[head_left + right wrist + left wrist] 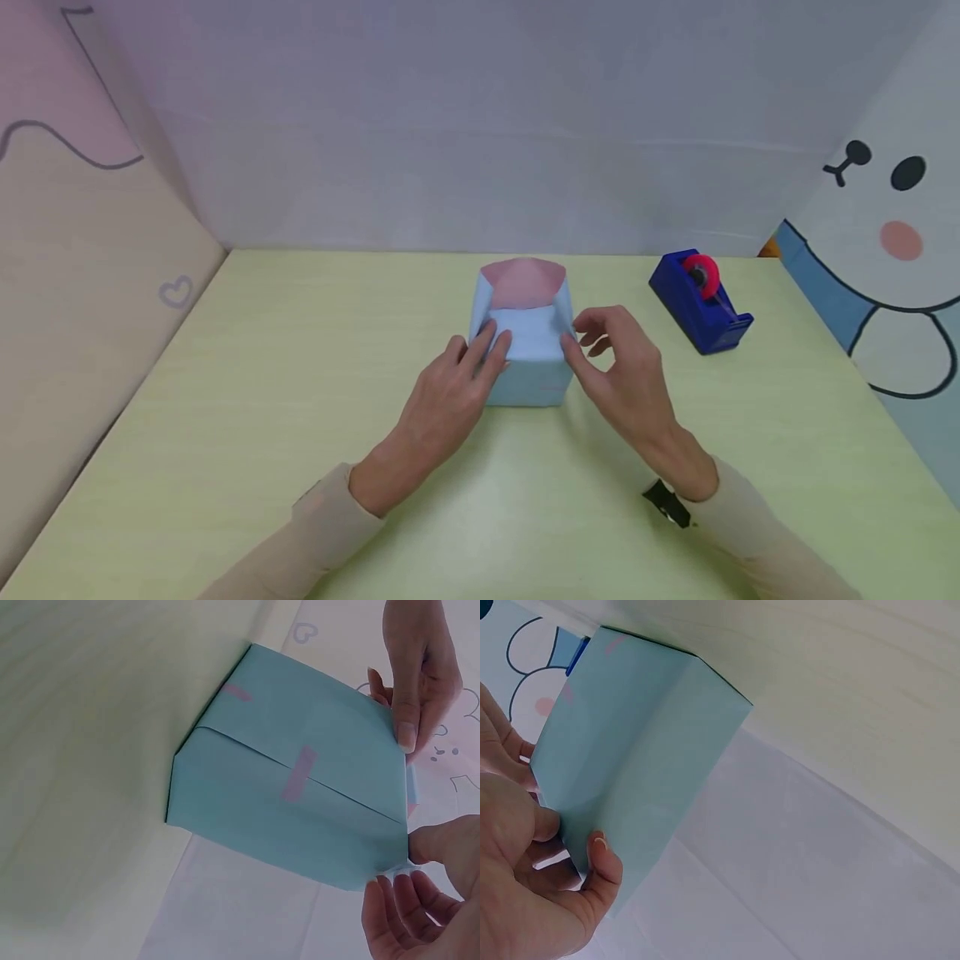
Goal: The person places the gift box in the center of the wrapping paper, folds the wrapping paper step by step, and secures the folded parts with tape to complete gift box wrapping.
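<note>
A light blue paper-wrapped box (527,383) stands on the table, with a pink-lined flap (525,283) raised at its far side and a blue flap folded over its top. My left hand (442,400) grips the left top edge; in the left wrist view its thumb (604,870) bends against the blue side. At the right top edge, my right hand (626,375) pinches the paper between thumb and fingers. Strips of pink tape (300,774) cross a seam on the front, seen in the right wrist view.
A dark blue tape dispenser (701,304) with a pinkish-red roll stands at the table's back right. Printed panels (480,125) border the pale table (300,333) at the back and both sides.
</note>
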A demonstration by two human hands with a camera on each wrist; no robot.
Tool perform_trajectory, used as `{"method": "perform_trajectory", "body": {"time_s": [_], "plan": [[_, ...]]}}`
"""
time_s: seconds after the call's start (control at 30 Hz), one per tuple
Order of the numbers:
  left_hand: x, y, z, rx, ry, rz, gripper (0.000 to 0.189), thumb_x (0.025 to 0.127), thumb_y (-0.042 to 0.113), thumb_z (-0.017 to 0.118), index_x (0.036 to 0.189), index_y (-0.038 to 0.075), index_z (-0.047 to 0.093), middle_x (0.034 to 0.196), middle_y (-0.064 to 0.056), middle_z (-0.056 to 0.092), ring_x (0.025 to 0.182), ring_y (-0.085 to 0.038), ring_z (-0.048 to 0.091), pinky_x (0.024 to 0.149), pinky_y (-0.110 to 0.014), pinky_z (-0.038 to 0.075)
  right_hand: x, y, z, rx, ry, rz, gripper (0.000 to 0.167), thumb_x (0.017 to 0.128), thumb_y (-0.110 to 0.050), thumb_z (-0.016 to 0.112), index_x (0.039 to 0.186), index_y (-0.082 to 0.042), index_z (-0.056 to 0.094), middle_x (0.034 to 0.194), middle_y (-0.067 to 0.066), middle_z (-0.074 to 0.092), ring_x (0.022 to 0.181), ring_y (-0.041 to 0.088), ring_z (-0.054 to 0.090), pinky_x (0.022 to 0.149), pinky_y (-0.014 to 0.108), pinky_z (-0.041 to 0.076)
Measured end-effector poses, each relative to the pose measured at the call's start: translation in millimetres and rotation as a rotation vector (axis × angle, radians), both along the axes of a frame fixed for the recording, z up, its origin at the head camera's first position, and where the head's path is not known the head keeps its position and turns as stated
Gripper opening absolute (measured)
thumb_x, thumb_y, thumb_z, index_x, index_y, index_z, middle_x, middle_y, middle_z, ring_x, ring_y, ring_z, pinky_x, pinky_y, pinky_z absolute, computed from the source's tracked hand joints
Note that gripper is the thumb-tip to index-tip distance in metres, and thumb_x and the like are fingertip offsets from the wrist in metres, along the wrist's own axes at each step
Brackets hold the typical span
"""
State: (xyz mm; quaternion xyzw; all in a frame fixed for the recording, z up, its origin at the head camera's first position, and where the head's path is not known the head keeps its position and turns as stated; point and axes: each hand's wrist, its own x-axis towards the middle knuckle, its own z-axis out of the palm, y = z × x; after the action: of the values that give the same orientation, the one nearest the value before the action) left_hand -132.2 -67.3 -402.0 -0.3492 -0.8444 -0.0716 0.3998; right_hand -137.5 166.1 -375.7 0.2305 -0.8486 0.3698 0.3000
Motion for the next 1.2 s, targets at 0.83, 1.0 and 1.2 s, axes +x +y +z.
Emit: {"method": "perform_trajectory", "body": {"time_s": [0.83, 1.0, 1.2], "plan": [[0.9, 0.6, 0.4, -0.041, 0.005, 0.02, 0.031, 0.109, 0.015, 0.052, 0.131, -0.002, 0.064, 0.129, -0.02, 0.067, 0.069, -0.023, 0.046, 0.052, -0.024, 0.04, -7.3, -1.0, -2.9, 0.04, 0.077, 0.051, 0.017, 0.09, 0.001, 0.077, 0.106, 0.0, 0.071, 0.096, 0.011, 0.067, 0.083, 0.018, 0.062, 0.073, 0.016, 0.05], [2.0, 0.1, 0.5, -0.036, -0.002, 0.018, 0.032, 0.111, 0.015, 0.047, 0.132, -0.002, 0.064, 0.129, -0.02, 0.067, 0.069, -0.024, 0.046, 0.051, -0.024, 0.04, -10.1, 0.4, -0.3, 0.031, 0.023, 0.064, 0.02, 0.089, 0.0, 0.078, 0.108, 0.0, 0.07, 0.097, 0.01, 0.069, 0.08, 0.018, 0.062, 0.069, 0.015, 0.048], [4.4, -1.1, 0.8, -0.041, -0.033, 0.025, 0.04, 0.097, 0.013, 0.072, 0.133, -0.001, 0.063, 0.131, -0.02, 0.066, 0.071, -0.024, 0.048, 0.052, -0.024, 0.042, -15.1, -0.4, 3.0, -0.028, -0.087, 0.044, 0.025, 0.089, -0.006, 0.08, 0.111, -0.001, 0.068, 0.103, 0.008, 0.069, 0.082, 0.02, 0.064, 0.065, 0.026, 0.053]]}}
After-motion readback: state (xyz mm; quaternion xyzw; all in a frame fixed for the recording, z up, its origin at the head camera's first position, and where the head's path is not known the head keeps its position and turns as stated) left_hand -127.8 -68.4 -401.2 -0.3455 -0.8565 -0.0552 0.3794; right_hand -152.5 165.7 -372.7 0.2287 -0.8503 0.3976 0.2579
